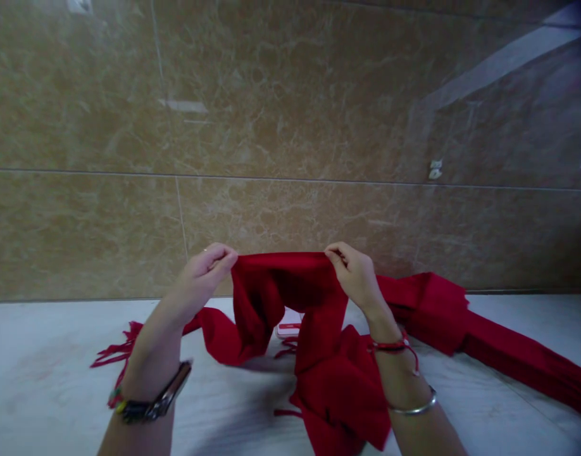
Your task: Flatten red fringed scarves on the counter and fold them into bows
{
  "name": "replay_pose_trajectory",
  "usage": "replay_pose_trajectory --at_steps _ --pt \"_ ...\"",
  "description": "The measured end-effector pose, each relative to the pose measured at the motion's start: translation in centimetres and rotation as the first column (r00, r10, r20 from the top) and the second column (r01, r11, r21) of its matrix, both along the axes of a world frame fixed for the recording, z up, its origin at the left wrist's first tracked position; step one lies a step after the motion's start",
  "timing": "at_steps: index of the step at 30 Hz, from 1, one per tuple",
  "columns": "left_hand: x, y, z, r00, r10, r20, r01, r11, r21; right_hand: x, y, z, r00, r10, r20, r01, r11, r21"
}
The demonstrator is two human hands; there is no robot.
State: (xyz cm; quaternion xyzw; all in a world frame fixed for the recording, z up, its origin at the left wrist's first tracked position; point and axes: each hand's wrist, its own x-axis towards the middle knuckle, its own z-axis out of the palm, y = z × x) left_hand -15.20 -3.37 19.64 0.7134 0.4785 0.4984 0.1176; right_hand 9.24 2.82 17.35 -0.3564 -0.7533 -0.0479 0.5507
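Note:
A long red scarf (281,278) with fringed ends is lifted above a white table (43,373). My left hand (207,266) pinches its upper edge on the left. My right hand (354,272) pinches the same edge on the right, so a short span hangs stretched between them. The rest of the scarf droops onto the table, with one fringed end (114,351) lying at the left and a long band (518,358) trailing off to the right. My left wrist wears a watch, my right wrist a red cord and a silver bangle.
A small white and red object (289,328) lies on the table behind the hanging scarf, partly hidden. A tan marble-tiled wall (290,126) rises right behind the table's far edge.

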Motion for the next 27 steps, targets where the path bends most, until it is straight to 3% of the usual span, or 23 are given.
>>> replay_pose_trajectory --at_steps 2,7,13,17,20,22,24,27 --pt "-0.1 -0.4 0.2 0.999 0.034 0.025 -0.035 0.999 0.031 0.1 0.0 0.0 0.997 0.034 0.069 -0.031 0.998 -0.048" --pt "1.2 0.2 -0.6 0.988 0.028 -0.154 -0.042 0.995 -0.091 -0.6 -0.1 -0.7 0.966 0.079 0.247 -0.023 0.974 -0.225" --pt "3.5 -0.2 -0.6 0.962 -0.102 -0.255 0.093 0.995 -0.046 -3.0 -1.5 -1.2 0.876 0.456 0.155 -0.397 0.866 -0.303" --pt "3.9 -0.3 -0.6 0.94 -0.186 -0.286 0.169 0.982 -0.084 -4.0 -2.2 -1.1 0.828 0.548 0.117 -0.476 0.798 -0.369" --pt "3.4 -0.3 -0.7 0.938 -0.213 -0.274 0.179 0.973 -0.145 -3.6 -2.1 -0.8 0.828 0.56 -0.007 -0.511 0.751 -0.419" --pt "2.9 -0.2 -0.8 0.914 -0.274 -0.3 0.204 0.948 -0.243 -2.9 -1.9 -0.5 0.854 0.508 -0.109 -0.509 0.773 -0.379" --pt "2.3 0.0 -1.0 0.867 -0.364 -0.341 0.237 0.902 -0.36 -2.0 -1.5 -0.2 0.894 0.413 -0.174 -0.448 0.845 -0.294" --pt "1.5 0.5 -1.1 0.87 -0.35 -0.346 0.208 0.898 -0.388 -0.4 -1.1 0.1 0.967 0.184 -0.177 -0.216 0.959 -0.186"
